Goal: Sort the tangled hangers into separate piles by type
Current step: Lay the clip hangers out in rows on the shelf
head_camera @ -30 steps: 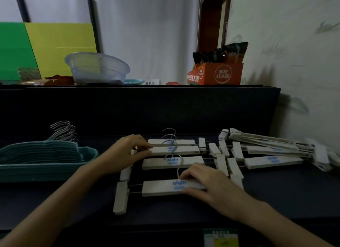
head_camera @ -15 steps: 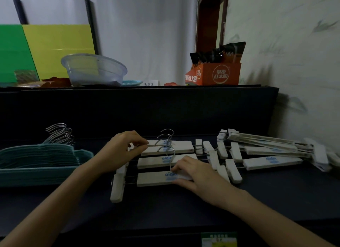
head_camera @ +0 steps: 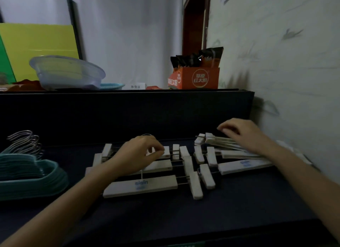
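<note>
Status: teal hangers (head_camera: 31, 175) sit stacked at the left edge of the table (head_camera: 184, 219), wire hooks (head_camera: 24, 141) bunched at the back. We read that pile as done.

White clip hangers (head_camera: 187, 165) are in two groups:
- centre row (head_camera: 141, 186): several lying flat and parallel, one behind the other, roughly lined up.
- right heap (head_camera: 242, 165): bars crossed and overlapping beside the wall (head_camera: 285, 81). Its clips touch the centre row's clips in the middle.

Hands:
- left hand (head_camera: 139, 154) is on the rear of the centre row, fingers curled down onto the back bar. We can't tell if it's a pinch or just a press.
- right hand (head_camera: 244, 136) is over the far end of the right heap, fingers loosely bent, nothing visibly held. Contact is unclear.

Our estimate: well past halfway. The types are already apart. What's left is pulling the right heap apart one hanger at a time, laying each with the centre row, and squaring it up. Clips may snag on neighbouring rods.
</note>
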Demonstrator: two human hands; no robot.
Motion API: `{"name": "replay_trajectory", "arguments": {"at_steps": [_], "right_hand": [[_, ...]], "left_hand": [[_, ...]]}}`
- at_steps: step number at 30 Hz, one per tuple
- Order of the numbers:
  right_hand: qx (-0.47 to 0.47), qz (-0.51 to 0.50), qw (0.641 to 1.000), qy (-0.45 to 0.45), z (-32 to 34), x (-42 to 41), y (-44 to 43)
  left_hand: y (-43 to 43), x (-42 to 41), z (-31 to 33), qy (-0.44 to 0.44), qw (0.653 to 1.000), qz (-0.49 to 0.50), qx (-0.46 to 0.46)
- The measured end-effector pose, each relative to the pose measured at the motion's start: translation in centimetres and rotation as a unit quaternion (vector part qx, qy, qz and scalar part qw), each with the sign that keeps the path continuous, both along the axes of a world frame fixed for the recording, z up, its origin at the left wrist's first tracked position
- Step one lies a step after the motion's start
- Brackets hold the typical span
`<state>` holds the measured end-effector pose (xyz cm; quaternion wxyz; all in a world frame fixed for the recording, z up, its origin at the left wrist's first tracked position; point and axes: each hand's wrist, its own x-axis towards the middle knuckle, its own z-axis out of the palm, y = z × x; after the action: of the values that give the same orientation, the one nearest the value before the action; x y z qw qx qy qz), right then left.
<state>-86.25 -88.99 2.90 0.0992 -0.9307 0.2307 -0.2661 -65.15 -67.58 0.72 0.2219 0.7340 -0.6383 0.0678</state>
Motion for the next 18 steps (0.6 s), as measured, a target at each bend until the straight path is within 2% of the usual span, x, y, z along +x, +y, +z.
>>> {"name": "replay_trajectory", "arguments": {"at_steps": [2,4,6,9,13,16,18], "right_hand": [[0.014,-0.056,0.995,0.087,0.0,-1.4,-4.2],[0.05,-0.09,0.97,0.221,-0.3,-2.4,-6.6],[0.102,-0.078,0.95,0.285,-0.5,-3.2,-7.2],[0.104,-0.014,0.959,0.264,-0.2,-4.0,-7.8],[0.096,0.019,0.961,0.26,-0.2,-4.2,-8.4],[0.149,0.03,0.97,0.19,0.4,-4.4,-8.8],[0.143,0.03,0.98,0.133,1.5,-4.9,-9.1]], "left_hand": [[-1.6,-1.4,0.2,-0.01,1.0,-0.011,0.013],[-3.1,-2.5,0.5,-0.016,0.999,-0.02,0.028],[-4.4,-3.5,0.6,-0.022,0.999,-0.03,0.039],[-6.0,-4.6,0.8,-0.035,0.997,-0.044,0.046],[-7.9,-5.8,1.0,-0.039,0.997,-0.052,0.048],[-9.1,-6.6,1.3,-0.045,0.996,-0.056,0.045],[-10.0,-7.1,1.3,-0.048,0.996,-0.063,0.036]]}}
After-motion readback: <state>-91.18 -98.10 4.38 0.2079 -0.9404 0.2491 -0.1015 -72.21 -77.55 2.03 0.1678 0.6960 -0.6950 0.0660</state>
